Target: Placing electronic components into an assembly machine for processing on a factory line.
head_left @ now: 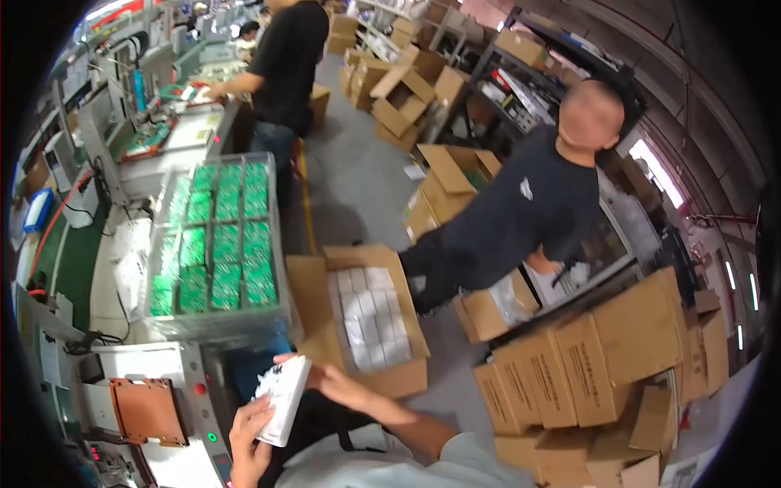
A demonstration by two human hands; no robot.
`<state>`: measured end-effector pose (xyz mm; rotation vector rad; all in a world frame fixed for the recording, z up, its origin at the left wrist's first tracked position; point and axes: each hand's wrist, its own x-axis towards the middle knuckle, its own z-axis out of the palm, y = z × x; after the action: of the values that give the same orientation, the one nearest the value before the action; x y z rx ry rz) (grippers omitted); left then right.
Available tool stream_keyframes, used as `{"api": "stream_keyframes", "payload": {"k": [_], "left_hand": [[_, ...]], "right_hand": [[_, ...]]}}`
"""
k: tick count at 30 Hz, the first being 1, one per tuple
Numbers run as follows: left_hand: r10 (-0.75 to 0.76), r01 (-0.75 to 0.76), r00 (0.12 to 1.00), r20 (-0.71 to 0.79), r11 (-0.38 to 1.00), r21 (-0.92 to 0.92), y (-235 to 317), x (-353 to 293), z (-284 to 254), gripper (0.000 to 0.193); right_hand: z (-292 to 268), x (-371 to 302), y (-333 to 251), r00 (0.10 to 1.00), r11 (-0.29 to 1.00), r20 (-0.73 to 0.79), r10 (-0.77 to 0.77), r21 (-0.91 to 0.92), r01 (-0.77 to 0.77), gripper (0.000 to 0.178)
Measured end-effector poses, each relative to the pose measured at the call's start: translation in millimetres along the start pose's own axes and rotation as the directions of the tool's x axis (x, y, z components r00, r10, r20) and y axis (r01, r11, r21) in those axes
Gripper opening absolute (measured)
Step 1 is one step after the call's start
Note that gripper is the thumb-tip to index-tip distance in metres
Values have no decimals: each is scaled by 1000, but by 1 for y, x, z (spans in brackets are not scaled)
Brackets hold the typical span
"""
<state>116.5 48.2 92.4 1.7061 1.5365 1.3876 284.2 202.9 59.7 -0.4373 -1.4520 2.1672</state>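
Left hand (250, 429) grips near end of 1 white casing (285, 404); right hand (335, 384) at far end, partly hidden, grip cannot be told. Casing tilted, held up beyond tabletop's (104, 285) right edge. Best hold by rim. 1 clear tray (220, 324) along right edge; green boards (226, 244) too blurred to count.

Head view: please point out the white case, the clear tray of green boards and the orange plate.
White case (286, 408), head view: its smooth side.
Clear tray (221, 326), head view: its near wall.
Orange plate (149, 411), head view: middle of its flat face.
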Motion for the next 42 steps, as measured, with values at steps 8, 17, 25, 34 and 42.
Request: {"api": "stream_keyframes", "payload": {"k": [8, 17, 25, 34, 42], "left_hand": [[254, -474, 780, 571, 837, 275, 28, 61, 44, 57], [172, -356, 885, 433, 850, 389, 0, 54, 67, 51], [-6, -99, 918, 396, 965, 243, 4, 34, 67, 54], [-49, 126, 988, -143, 794, 595, 13, 5, 17, 43], [-218, 571, 807, -548, 523, 632, 20, -38, -15, 62]], "right_hand": [[-54, -85, -60, 939, 946, -212, 270, 238, -218, 41], [-88, -126, -144, 213, 626, -637, -741, -770, -127, 41], [-165, -116, -242, -286, 303, -211, -935, -894, -330, 39], [2, -9, 10, 971, 970, -188, 147, 217, -105, 43], [95, 71, -3, 989, 990, 140, 43, -137, -24, 41]]}}
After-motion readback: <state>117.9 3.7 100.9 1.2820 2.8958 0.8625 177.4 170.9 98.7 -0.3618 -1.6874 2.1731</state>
